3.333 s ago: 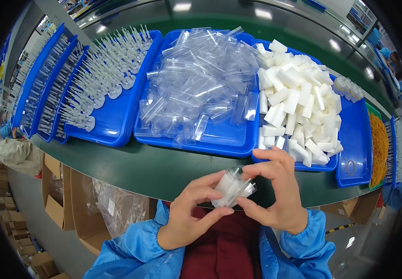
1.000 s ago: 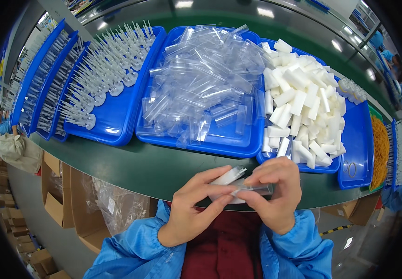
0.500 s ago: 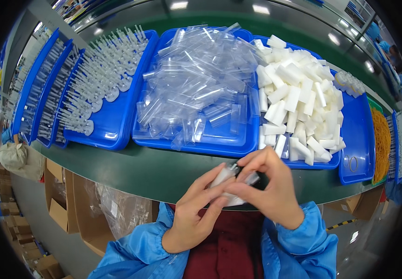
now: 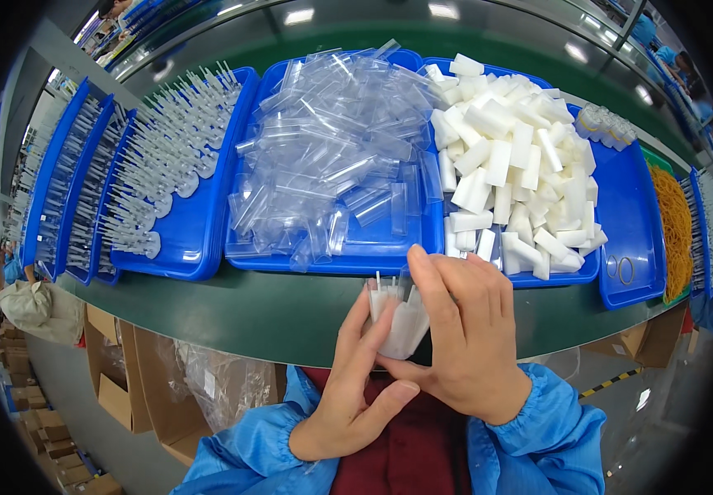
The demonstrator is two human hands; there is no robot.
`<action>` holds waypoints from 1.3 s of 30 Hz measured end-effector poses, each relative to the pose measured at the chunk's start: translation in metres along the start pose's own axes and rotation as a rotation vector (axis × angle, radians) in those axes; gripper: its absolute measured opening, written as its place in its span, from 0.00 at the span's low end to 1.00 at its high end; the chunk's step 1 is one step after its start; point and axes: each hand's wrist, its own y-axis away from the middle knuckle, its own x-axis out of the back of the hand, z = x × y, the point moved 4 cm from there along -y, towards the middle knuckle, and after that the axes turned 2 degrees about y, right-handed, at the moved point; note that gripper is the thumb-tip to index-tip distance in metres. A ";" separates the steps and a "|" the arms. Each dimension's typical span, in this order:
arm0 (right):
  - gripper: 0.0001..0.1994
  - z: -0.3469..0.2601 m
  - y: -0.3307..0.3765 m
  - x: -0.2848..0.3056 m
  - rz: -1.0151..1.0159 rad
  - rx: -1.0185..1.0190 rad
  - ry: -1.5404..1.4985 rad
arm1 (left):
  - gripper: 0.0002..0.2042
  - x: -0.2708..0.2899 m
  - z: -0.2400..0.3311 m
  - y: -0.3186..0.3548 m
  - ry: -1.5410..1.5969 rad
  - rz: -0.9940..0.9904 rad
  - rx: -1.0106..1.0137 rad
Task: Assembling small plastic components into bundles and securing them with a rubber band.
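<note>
Over the table's near edge, both hands grip a white foam piece (image 4: 407,328) with clear plastic round it and thin pale pins standing up from its top. My left hand (image 4: 347,392) pinches its left side between the fingers, thumb lower down. My right hand (image 4: 474,338) curls round the right side, its bent fingers covering part of the piece. Just beyond lies a blue tray (image 4: 323,266) heaped with clear plastic sleeves (image 4: 336,148). Right of it, white foam blocks (image 4: 513,161) pile up in another blue tray (image 4: 530,279).
To the left, blue trays (image 4: 179,239) hold rows of white pieces with upright pins (image 4: 171,140). At right are a blue tray (image 4: 633,247) with rings, orange rubber bands (image 4: 672,227) and more pinned pieces. Open cardboard boxes (image 4: 158,388) stand below the table; a person (image 4: 22,301) is at far left.
The held piece has been turned more upright, so its pins now show. My right fingers have shifted from its top to its right side. The whole view has moved slightly.
</note>
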 end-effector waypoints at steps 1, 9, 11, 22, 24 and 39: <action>0.46 0.001 0.001 0.002 -0.002 -0.004 -0.006 | 0.35 0.000 0.002 0.000 0.032 -0.004 0.003; 0.34 0.011 0.009 0.011 0.005 0.119 -0.230 | 0.29 0.004 -0.007 -0.010 0.876 0.030 0.539; 0.34 0.013 0.009 0.011 0.016 0.108 -0.306 | 0.28 0.003 -0.003 -0.012 0.924 -0.042 0.607; 0.35 0.015 0.032 0.018 -0.121 0.151 -0.312 | 0.27 -0.009 -0.014 -0.009 0.885 -0.226 0.621; 0.34 0.015 0.034 0.016 -0.071 0.180 -0.383 | 0.28 -0.018 -0.016 -0.009 0.879 -0.272 0.661; 0.14 0.156 0.079 0.119 0.185 -0.388 -0.146 | 0.16 -0.053 -0.005 -0.041 0.026 -0.350 0.590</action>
